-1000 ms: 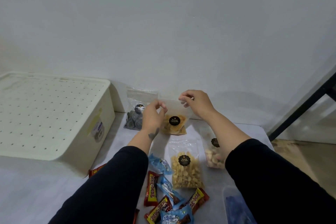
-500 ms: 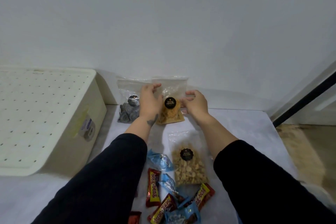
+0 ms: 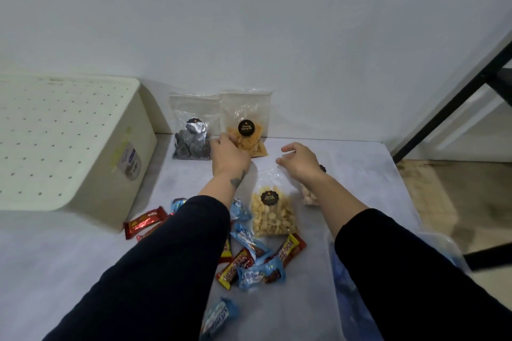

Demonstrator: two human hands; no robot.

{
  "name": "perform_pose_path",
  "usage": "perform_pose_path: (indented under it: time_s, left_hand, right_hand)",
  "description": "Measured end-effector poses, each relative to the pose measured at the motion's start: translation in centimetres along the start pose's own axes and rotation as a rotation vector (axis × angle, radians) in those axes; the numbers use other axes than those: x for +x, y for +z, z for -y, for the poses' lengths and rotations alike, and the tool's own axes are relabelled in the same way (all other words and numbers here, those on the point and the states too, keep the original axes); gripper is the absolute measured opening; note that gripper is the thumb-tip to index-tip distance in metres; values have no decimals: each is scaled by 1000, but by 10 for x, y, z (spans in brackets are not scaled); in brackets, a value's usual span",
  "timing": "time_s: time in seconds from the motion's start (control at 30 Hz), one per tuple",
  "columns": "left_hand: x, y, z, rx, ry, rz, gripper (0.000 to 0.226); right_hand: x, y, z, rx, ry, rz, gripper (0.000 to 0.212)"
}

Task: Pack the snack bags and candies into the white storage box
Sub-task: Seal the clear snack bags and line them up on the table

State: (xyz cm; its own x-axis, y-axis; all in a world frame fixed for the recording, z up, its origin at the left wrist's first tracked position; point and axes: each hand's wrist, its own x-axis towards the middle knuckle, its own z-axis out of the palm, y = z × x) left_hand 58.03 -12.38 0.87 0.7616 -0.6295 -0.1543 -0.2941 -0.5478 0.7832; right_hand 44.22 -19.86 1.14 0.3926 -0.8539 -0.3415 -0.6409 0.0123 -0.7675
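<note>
The white storage box (image 3: 63,147) stands at the left with its perforated lid on. Two clear snack bags lean upright against the back wall: one of grey spiral sweets (image 3: 191,130) and one of orange chips (image 3: 246,124). My left hand (image 3: 228,155) hovers just in front of the chip bag, fingers loose, holding nothing. My right hand (image 3: 297,162) is open above the top of a flat bag of pale crackers (image 3: 273,210). Another bag of pale snacks (image 3: 309,196) peeks out under my right forearm. Red and blue wrapped candies (image 3: 249,260) lie scattered near me.
A clear plastic lid or container with blue contents (image 3: 349,293) sits at the lower right under my sleeve. A black metal frame leg (image 3: 454,102) slants at the right, beyond the table's right edge. The wall closes off the back.
Both hands have let go of the orange chip bag, which now leans on the wall beside the grey sweets bag. The hands have drawn back toward me, the right one over the cracker bag.
</note>
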Motion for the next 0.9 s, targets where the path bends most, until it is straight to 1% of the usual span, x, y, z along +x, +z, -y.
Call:
perform_pose_path:
  time_s: [0.07,0.13,0.2,0.3,0.4,0.5,0.6,0.67,0.73,0.8,0.9]
  left_hand:
    - [-13,12,14,63,-62,129,34]
    - [-24,22,25,166,-99,237,41]
    - [-31,29,32,232,-94,265,44]
    - [-37,36,33,179,-69,241,40]
    - [-39,35,32,50,-58,162,40]
    - [-43,28,26,-101,-6,74,44]
    - [-49,19,16,-214,34,28,42]
    - [-51,13,10,-220,62,9,38]
    - [-53,5,3,-208,91,14,29]
    - [-55,-2,-5,-214,124,24,22]
    - [-62,-13,-14,-219,211,1,18]
  right_hand:
    - [-9,7,-16,-86,-45,-34,36]
    - [-11,15,-28,-145,-84,-56,37]
    - [-10,21,-34,-161,-81,-60,40]
    - [-10,28,-36,-101,-58,-108,45]
    - [-12,27,-36,86,5,-160,48]
    - [-14,18,-33,329,63,-203,38]
    - [-19,6,-28,498,81,-165,25]
    - [-24,-3,-23,518,50,-136,18]
    - [-30,-12,-16,482,0,-104,11]
    - [-37,-21,-10,443,-54,-78,12]
    - [-44,-30,-5,401,-126,-68,17]
